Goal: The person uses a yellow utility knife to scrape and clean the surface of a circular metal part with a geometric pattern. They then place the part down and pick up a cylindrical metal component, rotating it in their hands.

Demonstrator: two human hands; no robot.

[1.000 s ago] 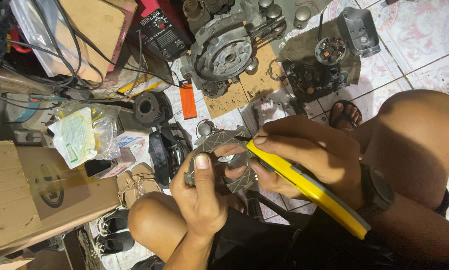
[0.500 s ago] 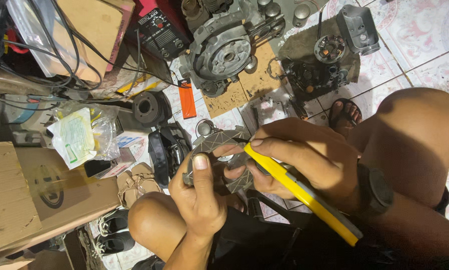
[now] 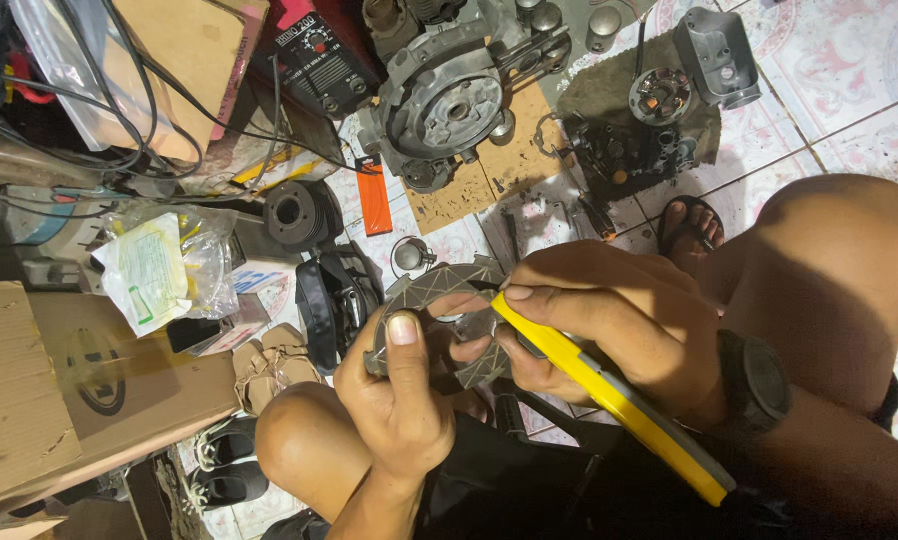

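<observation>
Centrally, the left hand (image 3: 394, 400) grips a grey friction ring (image 3: 431, 292) above the lap, thumb pressed on its face. The right hand (image 3: 609, 320) clenches a yellow-handled tool (image 3: 609, 395), tip at the ring's inner edge. Judged step: prying or scraping; next needs steady leverage.

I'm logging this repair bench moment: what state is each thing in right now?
Left hand: gripping the friction plate.
Right hand: gripping the yellow-handled tool.
Friction plate: held up, tilted, clear of the floor.
Yellow-handled tool: tip at the plate's centre.
Engine casing: opened, lying on cardboard.
Orange tag: flat on floor.
</observation>
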